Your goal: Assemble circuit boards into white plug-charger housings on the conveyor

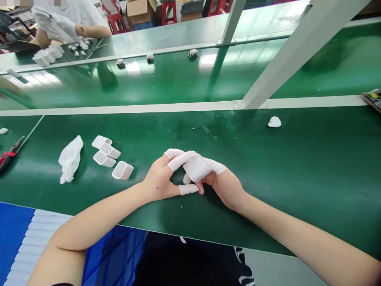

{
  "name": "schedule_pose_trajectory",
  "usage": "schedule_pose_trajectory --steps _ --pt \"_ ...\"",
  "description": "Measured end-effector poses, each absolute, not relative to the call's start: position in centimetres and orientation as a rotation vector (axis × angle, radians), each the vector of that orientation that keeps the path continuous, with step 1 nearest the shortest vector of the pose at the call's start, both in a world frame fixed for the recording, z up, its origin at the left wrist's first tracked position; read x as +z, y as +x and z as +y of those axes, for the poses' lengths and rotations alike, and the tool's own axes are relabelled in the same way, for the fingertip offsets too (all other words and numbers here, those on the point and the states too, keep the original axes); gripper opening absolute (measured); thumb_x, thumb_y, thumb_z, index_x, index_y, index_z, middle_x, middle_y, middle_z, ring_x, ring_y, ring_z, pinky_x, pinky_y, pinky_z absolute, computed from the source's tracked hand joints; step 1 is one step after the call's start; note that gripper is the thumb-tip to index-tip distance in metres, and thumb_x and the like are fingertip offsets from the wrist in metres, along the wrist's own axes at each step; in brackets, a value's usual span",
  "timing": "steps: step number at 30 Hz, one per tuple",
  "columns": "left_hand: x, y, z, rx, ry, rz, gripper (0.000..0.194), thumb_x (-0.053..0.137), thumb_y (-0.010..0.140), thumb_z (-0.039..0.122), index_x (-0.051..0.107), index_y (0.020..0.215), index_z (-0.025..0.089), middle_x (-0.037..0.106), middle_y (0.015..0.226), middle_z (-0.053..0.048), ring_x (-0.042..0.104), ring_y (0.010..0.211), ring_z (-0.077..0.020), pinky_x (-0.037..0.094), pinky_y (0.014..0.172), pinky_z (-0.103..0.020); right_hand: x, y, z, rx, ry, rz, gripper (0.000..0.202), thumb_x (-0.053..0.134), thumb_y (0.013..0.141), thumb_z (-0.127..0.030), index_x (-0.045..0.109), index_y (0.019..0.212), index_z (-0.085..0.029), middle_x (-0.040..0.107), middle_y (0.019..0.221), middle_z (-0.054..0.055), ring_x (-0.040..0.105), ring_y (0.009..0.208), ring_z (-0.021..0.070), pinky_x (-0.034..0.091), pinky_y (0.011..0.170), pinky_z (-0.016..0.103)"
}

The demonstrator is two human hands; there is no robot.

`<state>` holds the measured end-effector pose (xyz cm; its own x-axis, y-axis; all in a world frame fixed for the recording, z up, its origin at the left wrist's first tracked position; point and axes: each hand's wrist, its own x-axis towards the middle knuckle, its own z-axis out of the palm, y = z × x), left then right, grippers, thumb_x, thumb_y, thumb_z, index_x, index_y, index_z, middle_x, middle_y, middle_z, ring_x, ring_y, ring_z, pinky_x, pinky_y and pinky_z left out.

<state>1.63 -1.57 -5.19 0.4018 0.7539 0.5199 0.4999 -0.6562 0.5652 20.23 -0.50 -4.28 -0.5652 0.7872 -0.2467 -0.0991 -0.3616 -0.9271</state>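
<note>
Both my hands meet above the dark green table near its front edge, with white finger covers on several fingers. Between them is a white plastic housing point(197, 167), tilted, its far side hidden. My left hand point(162, 176) closes its covered fingers on the housing's left side, the thumb below. Around the right side of the same housing curl the fingers of my right hand point(224, 178). To the left, several similar white hollow housings point(122, 171) lie in a group, beside a crumpled white cloth or bag point(71, 159).
Red-handled pliers point(10, 155) lie at the far left. A small white piece point(274, 122) rests at right. Beyond a pale rail point(149, 108), small assemblies point(193, 53) sit on a green belt. A slanted metal post point(285, 55) rises at right; a gloved person works opposite.
</note>
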Motion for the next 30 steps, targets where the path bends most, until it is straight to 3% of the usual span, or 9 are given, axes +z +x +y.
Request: schedule_pose_trajectory --steps 3,5,8,10,16,20,23,27,30 --pt "-5.2 1.9 -1.9 1.149 2.228 0.990 0.059 0.071 0.076 0.033 0.049 0.129 0.023 0.054 0.120 -0.013 0.059 0.098 -0.0212 0.054 0.072 -0.031 -4.0 20.2 -0.4 2.150 -0.896 -1.130 0.040 0.027 0.093 -0.035 0.061 0.087 -0.014 0.053 0.050 0.001 0.043 0.044 0.0134 0.041 0.058 0.030" --pt "-5.2 2.0 -2.2 1.148 2.141 1.012 0.050 0.068 0.078 0.029 0.052 0.126 0.025 0.055 0.125 -0.012 0.060 0.084 -0.0162 0.054 0.066 -0.029 -4.1 20.3 -0.3 2.257 -0.847 -1.032 0.038 0.027 0.093 -0.033 0.060 0.087 -0.015 0.054 0.051 0.002 0.042 0.044 0.0130 0.039 0.054 0.027" --pt "-4.9 2.1 -2.6 1.132 2.113 1.082 0.042 0.066 0.078 0.025 0.058 0.119 0.026 0.059 0.126 -0.010 0.050 0.057 -0.0066 0.051 0.057 -0.025 -4.3 20.4 0.0 2.465 -0.790 -0.810 0.038 0.025 0.090 -0.029 0.060 0.083 -0.015 0.052 0.048 0.001 0.035 0.039 0.0108 0.035 0.049 0.025" --pt "-4.8 2.0 -2.7 1.136 2.119 1.089 0.039 0.066 0.078 0.024 0.060 0.117 0.026 0.062 0.123 -0.010 0.047 0.053 -0.0051 0.050 0.053 -0.023 -4.4 20.4 0.1 2.549 -0.776 -0.692 0.038 0.025 0.089 -0.027 0.060 0.079 -0.015 0.048 0.043 0.000 0.029 0.035 0.0092 0.034 0.047 0.024" --pt "-4.9 2.0 -2.1 1.162 2.179 0.925 0.045 0.066 0.080 0.034 0.057 0.124 0.025 0.065 0.118 -0.011 0.066 0.081 -0.0167 0.055 0.064 -0.027 -4.4 20.3 0.0 2.642 -0.850 -0.592 0.033 0.035 0.084 -0.031 0.063 0.087 -0.014 0.044 0.039 -0.001 0.025 0.033 0.0100 0.022 0.039 0.022" --pt "-5.0 1.8 -1.8 1.135 2.213 0.930 0.045 0.062 0.083 0.041 0.057 0.125 0.025 0.070 0.103 -0.009 0.066 0.083 -0.0184 0.055 0.067 -0.030 -4.4 20.3 -0.2 2.644 -0.855 -0.568 0.029 0.038 0.082 -0.030 0.062 0.087 -0.015 0.057 0.053 0.003 0.029 0.035 0.0093 0.026 0.040 0.023" --pt "-5.0 1.7 -1.8 1.113 2.253 0.987 0.044 0.060 0.085 0.047 0.060 0.121 0.023 0.069 0.083 -0.006 0.063 0.069 -0.0160 0.054 0.063 -0.029 -4.6 20.3 -0.2 2.653 -0.863 -0.549 0.028 0.036 0.083 -0.031 0.060 0.078 -0.015 0.053 0.048 0.002 0.029 0.034 0.0091 0.028 0.041 0.023" --pt "-5.0 1.6 -1.8 1.111 2.274 1.037 0.047 0.056 0.085 0.055 0.064 0.116 0.021 0.055 0.054 0.002 0.056 0.055 -0.0136 0.049 0.055 -0.025 -4.7 20.4 -0.2 2.688 -0.818 -0.552 0.031 0.034 0.086 -0.031 0.056 0.071 -0.016 0.049 0.042 0.001 0.027 0.035 0.0089 0.028 0.043 0.022" --pt "-5.1 1.5 -1.9 1.072 2.208 1.128 0.051 0.050 0.085 0.061 0.068 0.110 0.020 0.051 0.049 0.003 0.051 0.050 -0.0124 0.045 0.052 -0.024 -4.6 20.3 -0.2 2.698 -0.761 -0.629 0.032 0.034 0.087 -0.030 0.057 0.072 -0.015 0.051 0.043 0.002 0.030 0.036 0.0097 0.031 0.045 0.024"
